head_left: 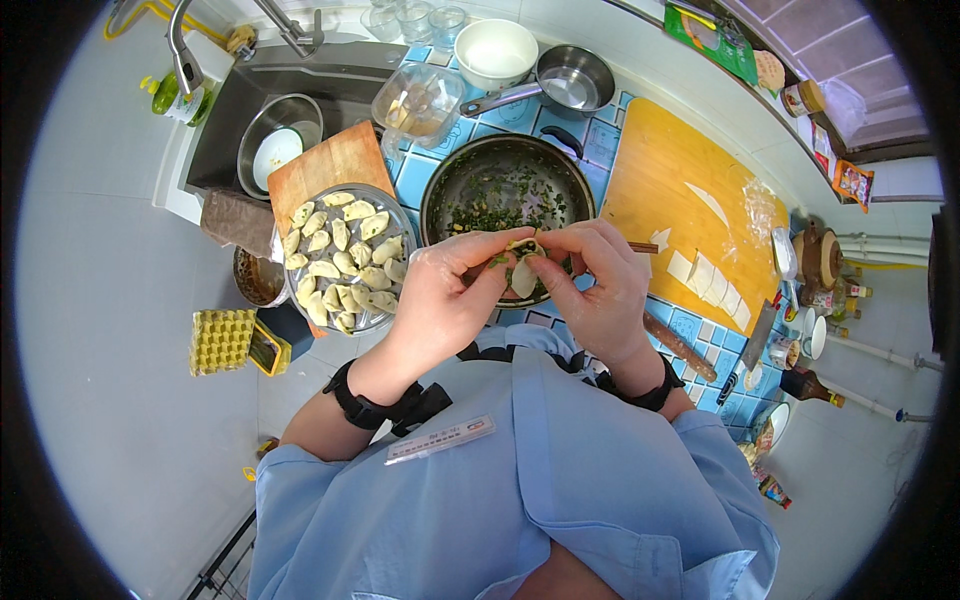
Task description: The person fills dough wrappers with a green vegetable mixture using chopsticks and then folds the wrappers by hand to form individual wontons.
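Between my fingertips is a dumpling (524,276), its pale wrapper partly folded around dark green filling that still shows at the top. My left hand (463,279) pinches one side of it and my right hand (595,279) the other. Both hands are over the near rim of a dark metal pan (433,196). Chopped green filling (487,214) lies in the pan and clings to its wall. To the left, a round tray (407,259) holds many shaped dumplings (345,262). A wooden stick end, perhaps chopsticks (643,247), sticks out behind my right hand.
On the right, a yellow cutting board (660,161) carries cut dough wrappers (709,281) and flour. A rolling pin (679,346) and a cleaver (759,334) lie near it. Behind the pan stand a saucepan (576,79), a white bowl (496,54) and a plastic container (420,105). The sink (225,139) is at left.
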The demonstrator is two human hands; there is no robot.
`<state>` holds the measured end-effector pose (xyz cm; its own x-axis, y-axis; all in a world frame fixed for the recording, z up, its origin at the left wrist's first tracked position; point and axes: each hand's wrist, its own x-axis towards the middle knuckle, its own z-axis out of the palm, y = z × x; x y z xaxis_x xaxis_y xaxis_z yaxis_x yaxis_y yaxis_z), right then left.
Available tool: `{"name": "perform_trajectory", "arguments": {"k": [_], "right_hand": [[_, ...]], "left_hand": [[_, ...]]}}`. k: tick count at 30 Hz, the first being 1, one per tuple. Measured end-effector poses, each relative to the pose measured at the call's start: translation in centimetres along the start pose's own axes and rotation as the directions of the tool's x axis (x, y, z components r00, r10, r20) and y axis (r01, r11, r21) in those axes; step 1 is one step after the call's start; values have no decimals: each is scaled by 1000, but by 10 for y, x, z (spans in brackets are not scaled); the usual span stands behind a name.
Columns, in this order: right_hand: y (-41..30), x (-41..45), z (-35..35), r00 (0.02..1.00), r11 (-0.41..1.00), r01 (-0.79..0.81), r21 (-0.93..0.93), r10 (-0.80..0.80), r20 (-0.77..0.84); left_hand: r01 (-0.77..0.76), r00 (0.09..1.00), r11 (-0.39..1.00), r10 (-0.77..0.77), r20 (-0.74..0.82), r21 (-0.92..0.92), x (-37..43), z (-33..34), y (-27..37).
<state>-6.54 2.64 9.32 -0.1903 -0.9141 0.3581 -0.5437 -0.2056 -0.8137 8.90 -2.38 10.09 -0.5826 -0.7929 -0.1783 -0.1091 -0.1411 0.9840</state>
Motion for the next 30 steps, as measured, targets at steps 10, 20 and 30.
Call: {"name": "perform_trajectory", "arguments": {"k": [10,20,30], "right_hand": [[4,-1,-2,991,994,111,-16,-112,-74],[-6,3,-6,993,992,106,-62,-109,-41],[0,2,-4,980,983,173,-54,-177,-86]], "left_hand": [[-9,995,978,30,95,-207,0,-3,0],[89,995,851,-48,92,-518,8,-2,-17],[-79,997,936,76,-20,-342,3,3,-14]]}}
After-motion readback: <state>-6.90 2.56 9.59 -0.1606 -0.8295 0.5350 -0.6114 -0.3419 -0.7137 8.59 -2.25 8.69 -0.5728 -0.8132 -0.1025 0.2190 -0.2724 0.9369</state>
